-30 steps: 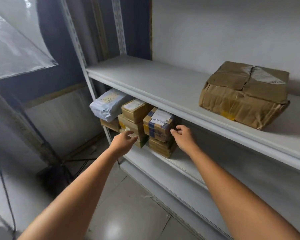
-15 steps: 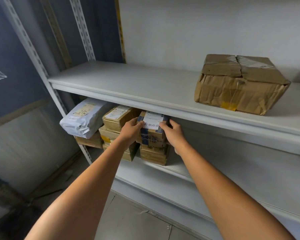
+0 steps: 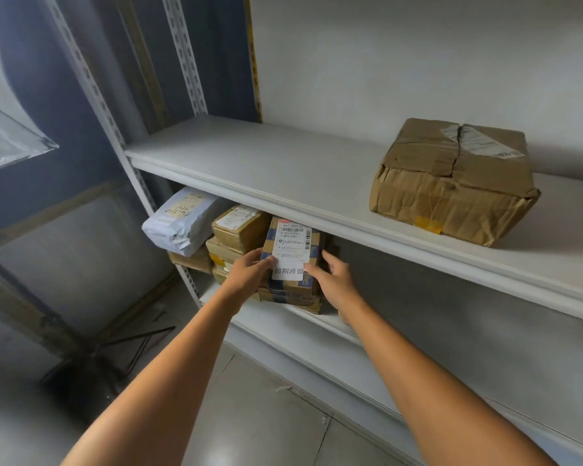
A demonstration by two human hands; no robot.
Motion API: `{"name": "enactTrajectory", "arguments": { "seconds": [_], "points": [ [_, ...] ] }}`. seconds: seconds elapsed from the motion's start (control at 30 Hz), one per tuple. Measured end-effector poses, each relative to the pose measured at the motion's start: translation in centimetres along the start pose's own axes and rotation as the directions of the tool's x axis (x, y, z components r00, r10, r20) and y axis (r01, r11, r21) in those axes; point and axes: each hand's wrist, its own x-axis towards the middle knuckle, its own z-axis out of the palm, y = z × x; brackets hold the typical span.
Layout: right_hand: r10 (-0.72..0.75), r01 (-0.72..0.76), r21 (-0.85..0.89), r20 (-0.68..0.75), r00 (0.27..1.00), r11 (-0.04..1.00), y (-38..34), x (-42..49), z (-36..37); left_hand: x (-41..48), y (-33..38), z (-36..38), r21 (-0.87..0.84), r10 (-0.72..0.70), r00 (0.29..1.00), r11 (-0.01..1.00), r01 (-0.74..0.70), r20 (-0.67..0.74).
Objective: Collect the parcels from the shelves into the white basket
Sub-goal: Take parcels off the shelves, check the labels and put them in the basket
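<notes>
A small brown box (image 3: 292, 253) with a white label sits on the lower shelf (image 3: 293, 316), on top of a few flat boxes (image 3: 290, 294). Its front is tipped up. Both arms reach out straight to it. The left hand (image 3: 249, 274) grips its left side, with fingertips on the label. The right hand (image 3: 334, 280) grips its right side, thumb on the label. Just left are more brown boxes (image 3: 236, 227) and a white bag parcel (image 3: 182, 220). A big crumpled brown parcel (image 3: 451, 186) rests on the upper shelf (image 3: 283, 173), well apart.
</notes>
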Motion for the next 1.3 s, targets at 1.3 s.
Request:
{"name": "enactTrajectory", "arguments": {
  "seconds": [1.3],
  "points": [
    [0.127, 0.207, -0.129, 0.992, 0.027, 0.97, 7.4, -47.8, 10.7, -62.7, -20.9, 8.9, -0.354, -0.353, 0.111, 0.935, 0.016, -0.929]
  ]
}}
